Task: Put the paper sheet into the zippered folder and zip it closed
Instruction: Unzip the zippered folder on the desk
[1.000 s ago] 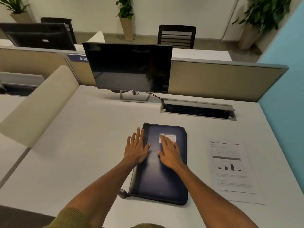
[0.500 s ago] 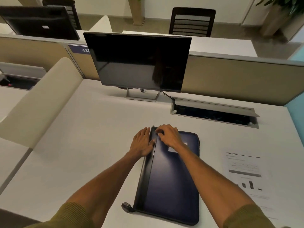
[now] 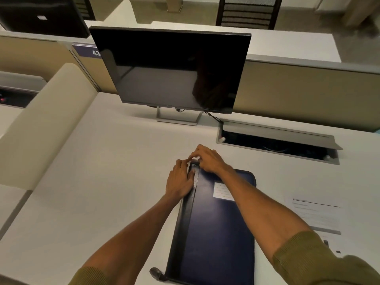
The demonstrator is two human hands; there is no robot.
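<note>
A dark blue zippered folder [image 3: 213, 229] lies closed on the white desk [image 3: 115, 177], its spine to the left and a white label on its cover. My left hand [image 3: 180, 181] presses flat against the folder's far left edge. My right hand [image 3: 206, 160] is bunched at the folder's far left corner, fingertips pinched there; the zipper pull is hidden under them. The printed paper sheet [image 3: 317, 217] lies flat on the desk to the right of the folder, untouched.
A black monitor [image 3: 170, 70] on a silver stand is behind the folder. An open cable tray [image 3: 275, 142] is set into the desk at back right. A beige divider [image 3: 41, 128] borders the left side. A strap loop [image 3: 157, 274] sticks out at the folder's near left corner.
Both hands have slid from the folder's cover up to its far left corner. The right hand's fingers have curled together there. My head has tipped down and closer.
</note>
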